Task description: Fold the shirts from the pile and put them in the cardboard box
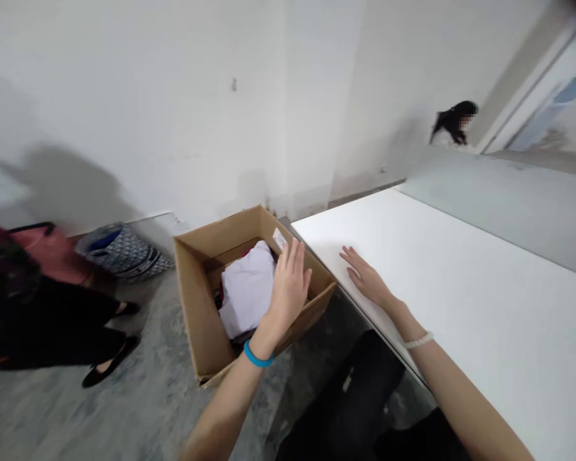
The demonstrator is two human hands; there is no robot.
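Observation:
An open cardboard box (192, 301) stands beside the white table's left edge. Inside it lies a folded white cloth (249, 288), with some dark and red fabric showing underneath. My left hand (290, 285), a blue band at its wrist, is over the box's right side with fingers stretched out and nothing in it. On the near left part of the white table (461, 275) is my right hand (365, 278), palm down, fingers extended and holding nothing. A pale bracelet circles my right wrist.
On the left a person in dark trousers (72, 326) stands near a patterned bag (125, 253) and a pink bag (52, 253). Another person (454, 121) leans at the table's far end. A white wall (173, 115) runs behind the box.

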